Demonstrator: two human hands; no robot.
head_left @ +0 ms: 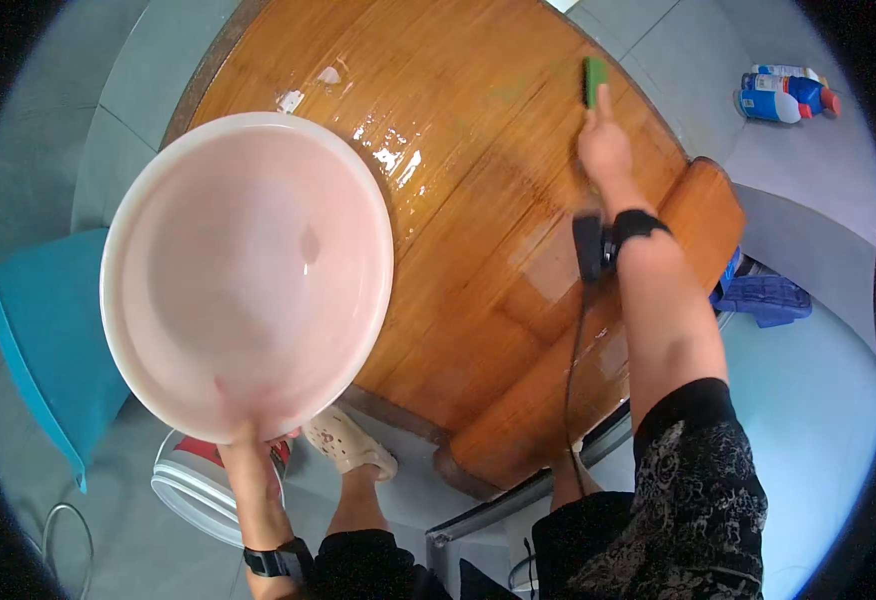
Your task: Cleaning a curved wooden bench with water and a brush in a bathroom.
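Note:
My left hand (251, 460) grips the lower rim of a large pale pink basin (258, 240), its thumb over the edge and its other fingers mostly hidden underneath. The basin is tilted so that I look into it; a thin sheen of wetness shows inside. Stretched out to the far right, my right hand (606, 150) is closed on a green scrub brush (597, 80) with dark bristles, which touches a wet bamboo mat (478, 200) near its far right edge. Puddles glisten on the mat right of the basin, and its right end is rolled up.
Several bottles (773, 105) lie on the floor at the far right. A blue slipper (766, 298) is beyond the mat's roll. At left are a teal plastic sheet-like object (63, 340), a white bucket (198, 500) and a thin hose (88, 550). A cable (571, 380) hangs from my right wrist.

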